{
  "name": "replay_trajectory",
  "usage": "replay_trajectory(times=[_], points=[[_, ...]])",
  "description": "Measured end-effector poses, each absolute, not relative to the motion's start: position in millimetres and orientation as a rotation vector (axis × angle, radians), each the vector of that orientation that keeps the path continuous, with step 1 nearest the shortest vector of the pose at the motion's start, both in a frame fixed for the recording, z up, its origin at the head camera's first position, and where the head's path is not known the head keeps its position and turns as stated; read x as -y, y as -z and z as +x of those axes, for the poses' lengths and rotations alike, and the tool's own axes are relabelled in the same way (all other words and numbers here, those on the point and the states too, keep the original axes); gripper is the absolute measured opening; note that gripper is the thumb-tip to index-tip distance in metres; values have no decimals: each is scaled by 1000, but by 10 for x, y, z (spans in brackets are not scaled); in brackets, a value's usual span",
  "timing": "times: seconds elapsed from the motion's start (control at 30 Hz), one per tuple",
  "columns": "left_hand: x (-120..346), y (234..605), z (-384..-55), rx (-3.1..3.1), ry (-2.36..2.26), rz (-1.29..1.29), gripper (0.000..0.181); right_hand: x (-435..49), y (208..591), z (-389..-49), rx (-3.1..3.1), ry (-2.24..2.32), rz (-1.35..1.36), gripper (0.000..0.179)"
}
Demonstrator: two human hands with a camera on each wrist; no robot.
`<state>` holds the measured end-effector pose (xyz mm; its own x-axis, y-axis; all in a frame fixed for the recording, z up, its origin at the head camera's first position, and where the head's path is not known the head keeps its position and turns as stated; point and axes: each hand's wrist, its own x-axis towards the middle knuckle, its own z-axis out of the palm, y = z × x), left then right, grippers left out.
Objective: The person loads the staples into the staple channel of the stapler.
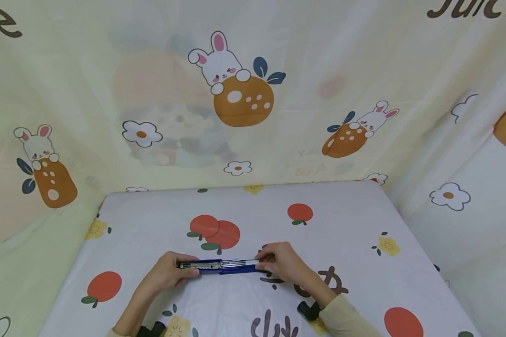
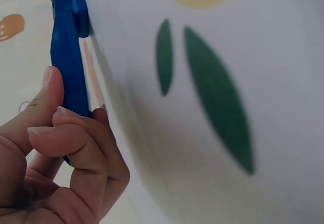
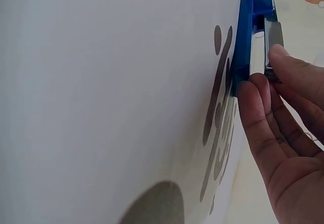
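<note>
A blue stapler [image 1: 238,269] lies lengthwise between both hands, opened out nearly straight, with silver metal parts showing along its top. My left hand [image 1: 168,270] pinches its left end between thumb and fingers. In the left wrist view, the thumb of the left hand [image 2: 76,158] presses the side of the blue body [image 2: 70,47]. At the other end, my right hand [image 1: 282,262] holds the stapler's tip. Up close in the right wrist view, the right thumb lies on a metal piece [image 3: 274,34], with fingertips of the right hand [image 3: 288,128] under the blue end.
The table [image 1: 341,224] wears a white cloth printed with fruit, flowers and lettering. A cream curtain [image 1: 286,150] with rabbit prints hangs behind it and at both sides. Black wrist devices [image 1: 308,310] sit near the sleeves.
</note>
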<state>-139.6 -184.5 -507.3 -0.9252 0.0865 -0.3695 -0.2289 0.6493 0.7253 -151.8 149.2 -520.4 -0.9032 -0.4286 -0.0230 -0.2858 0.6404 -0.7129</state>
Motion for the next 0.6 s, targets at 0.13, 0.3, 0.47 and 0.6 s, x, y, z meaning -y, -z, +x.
replay_trajectory(times=[0.13,0.3,0.47,0.6], points=[[1820,4986,-1413,-2557,-1083,-90,36,-1507,5213,-1530,-2668,1114,-593,17],[1778,4880,-1459,-2620,-995,-63,38,-1530,5228,-1542,-2661,1128,-594,17],[1803,4900,-1433,-2581,-1143,-92,36,-1530,5220,-1544,-2652,1127,-588,17],[1855,4908,-1417,-2522,-1255,-50,38,-1528,5207,-1542,-2650,1120,-600,17]])
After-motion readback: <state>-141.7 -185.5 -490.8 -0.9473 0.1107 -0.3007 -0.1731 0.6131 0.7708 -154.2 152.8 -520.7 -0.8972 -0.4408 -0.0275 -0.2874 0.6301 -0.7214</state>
